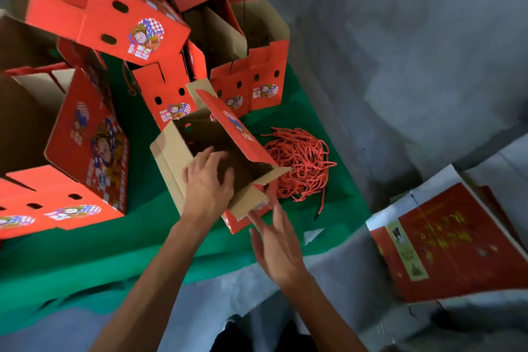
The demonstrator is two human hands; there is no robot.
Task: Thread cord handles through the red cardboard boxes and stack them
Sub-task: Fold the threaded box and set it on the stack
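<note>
A red cardboard box (243, 134) lies tilted in the middle of the green cloth, its brown inside facing up. My left hand (208, 180) grips the box's near brown wall, fingers curled over its edge into the opening. My right hand (277, 240) hovers just below the box's lower corner with fingers straight and spread, holding nothing. A heap of red cords (300, 163) lies on the cloth right of the box.
Several more red boxes (114, 17) are piled at the back and left on the green cloth (143, 240). A flattened red carton (448, 243) lies on the grey floor at the right. Grey floor (414, 66) fills the right side.
</note>
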